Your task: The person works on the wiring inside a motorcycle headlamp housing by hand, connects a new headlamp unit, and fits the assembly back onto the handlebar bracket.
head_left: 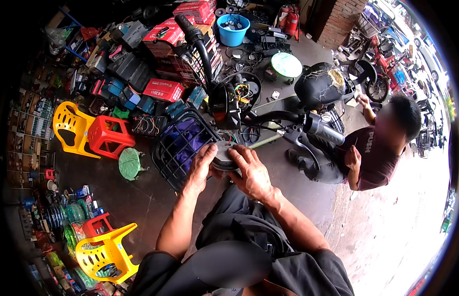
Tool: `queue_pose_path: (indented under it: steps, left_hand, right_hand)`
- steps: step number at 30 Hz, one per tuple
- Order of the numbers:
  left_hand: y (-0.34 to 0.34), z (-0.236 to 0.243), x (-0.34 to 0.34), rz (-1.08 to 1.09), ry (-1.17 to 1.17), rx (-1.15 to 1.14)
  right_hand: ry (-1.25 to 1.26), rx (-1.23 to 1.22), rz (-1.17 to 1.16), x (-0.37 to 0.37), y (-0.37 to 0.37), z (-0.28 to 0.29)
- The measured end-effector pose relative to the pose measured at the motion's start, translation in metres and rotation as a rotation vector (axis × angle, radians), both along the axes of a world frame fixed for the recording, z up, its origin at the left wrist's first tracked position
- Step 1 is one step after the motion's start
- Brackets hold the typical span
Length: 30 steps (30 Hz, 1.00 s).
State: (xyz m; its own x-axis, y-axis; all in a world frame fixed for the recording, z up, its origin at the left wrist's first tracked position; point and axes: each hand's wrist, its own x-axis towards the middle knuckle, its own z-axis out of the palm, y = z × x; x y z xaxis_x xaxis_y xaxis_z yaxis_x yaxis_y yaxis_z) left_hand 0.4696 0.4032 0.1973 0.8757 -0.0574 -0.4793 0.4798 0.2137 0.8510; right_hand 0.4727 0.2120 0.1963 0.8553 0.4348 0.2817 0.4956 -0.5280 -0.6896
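Note:
Between my two hands is a rounded, dark grey and black part [223, 153] with a flat, lighter top face; its exact kind does not show. My left hand [201, 170] grips its left side, thumb on top. My right hand [253, 173] is closed round the right side, with fingers across its upper face. Just beyond stands a partly stripped electric scooter, its black handlebar [275, 117] turned sideways and the head housing [224, 106] open with coloured wires [242, 92] hanging out. Its black wire basket [165, 160], holding purple cloth [190, 135], is left of my hands.
A person in a dark red shirt [375, 158] crouches at the right beside the scooter's seat [315, 89]. Left are a yellow chair [66, 118], a red stool [111, 133] and a green-topped stool [129, 164]. Red boxes [163, 90] and a blue tub [233, 34] stand farther back.

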Motion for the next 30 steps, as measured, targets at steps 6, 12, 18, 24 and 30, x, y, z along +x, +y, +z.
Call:
queue_pose_path:
  steps: [6, 12, 18, 24, 30]
  left_hand:
    - [0.015, 0.014, -0.003, -0.040, -0.196, 0.062]
    - [0.022, 0.014, 0.009, 0.020, -0.237, -0.132]
    - [0.033, 0.011, 0.028, -0.101, -0.308, -0.151]
    - [0.042, 0.030, 0.042, -0.282, -0.239, -0.094]
    - [0.046, 0.042, 0.057, -0.409, -0.357, 0.148]
  right_hand:
    - [0.730, 0.786, -0.169, -0.015, 0.012, -0.003]
    - [0.895, 1.055, -0.185, -0.007, 0.030, 0.008]
    - [0.837, 1.114, -0.269, -0.006, 0.046, 0.007]
    - [0.742, 1.318, -0.450, -0.003, 0.057, 0.000]
    - [0.661, 1.431, -0.658, 0.013, 0.057, -0.020]
